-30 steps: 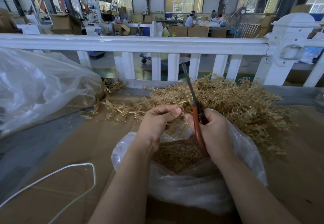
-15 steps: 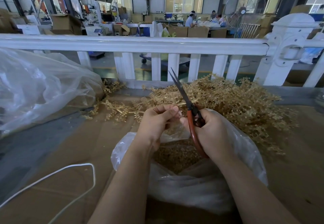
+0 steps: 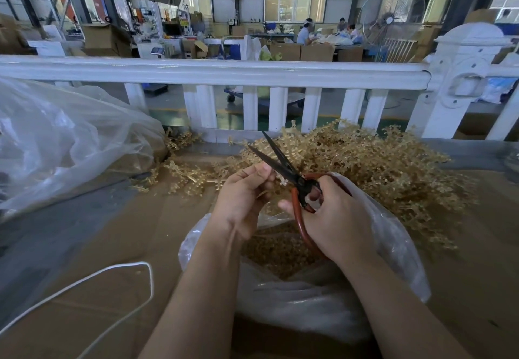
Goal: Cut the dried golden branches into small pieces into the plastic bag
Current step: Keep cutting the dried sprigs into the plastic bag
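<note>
A heap of dried golden branches point(image 3: 373, 167) lies on the cardboard-covered table behind my hands. My right hand point(image 3: 337, 218) grips red-handled scissors point(image 3: 283, 165), whose dark blades stand apart and point up and left. My left hand point(image 3: 244, 196) pinches a small golden sprig point(image 3: 282, 182) at its fingertips, right at the base of the blades. Below both hands a clear plastic bag point(image 3: 398, 246) lies with its mouth wide, holding a layer of cut golden pieces point(image 3: 278, 249).
A large crumpled clear plastic sheet point(image 3: 64, 139) covers the left of the table. A white cord point(image 3: 118, 271) loops over the cardboard at front left. A white fence rail point(image 3: 213, 71) runs across the table's far edge. Beyond it are boxes and seated people.
The scissor blades have swung from closed and upright to spread apart, tilting left. My left hand keeps the sprig at the blades.
</note>
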The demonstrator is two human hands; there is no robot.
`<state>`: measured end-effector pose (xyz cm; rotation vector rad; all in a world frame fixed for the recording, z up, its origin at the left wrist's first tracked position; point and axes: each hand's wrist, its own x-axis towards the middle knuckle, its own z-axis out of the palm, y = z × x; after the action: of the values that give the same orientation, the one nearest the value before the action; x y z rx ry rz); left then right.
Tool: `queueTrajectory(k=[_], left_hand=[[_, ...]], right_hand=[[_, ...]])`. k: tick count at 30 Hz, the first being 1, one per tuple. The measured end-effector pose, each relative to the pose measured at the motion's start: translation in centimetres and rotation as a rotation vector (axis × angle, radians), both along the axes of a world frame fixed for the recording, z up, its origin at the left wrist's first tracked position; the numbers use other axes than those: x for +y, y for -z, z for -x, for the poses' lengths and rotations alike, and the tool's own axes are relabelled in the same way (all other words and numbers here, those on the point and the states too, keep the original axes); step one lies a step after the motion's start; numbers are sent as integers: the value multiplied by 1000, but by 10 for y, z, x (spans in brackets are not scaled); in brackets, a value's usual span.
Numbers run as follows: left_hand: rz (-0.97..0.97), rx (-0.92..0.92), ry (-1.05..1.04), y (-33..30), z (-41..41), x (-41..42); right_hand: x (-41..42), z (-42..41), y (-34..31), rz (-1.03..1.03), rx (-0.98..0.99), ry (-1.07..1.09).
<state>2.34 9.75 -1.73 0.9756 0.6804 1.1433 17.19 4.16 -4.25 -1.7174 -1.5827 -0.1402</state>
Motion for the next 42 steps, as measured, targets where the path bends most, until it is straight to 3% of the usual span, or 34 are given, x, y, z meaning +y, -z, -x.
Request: queueTrajectory(k=[24,42], left_hand=[[91,-60,-3,3,2,4],[18,-20,-8,5,5,8]], right_hand=[[-1,-3,0,61,-70,13],[-2,-3,0,-33,-46,-24]])
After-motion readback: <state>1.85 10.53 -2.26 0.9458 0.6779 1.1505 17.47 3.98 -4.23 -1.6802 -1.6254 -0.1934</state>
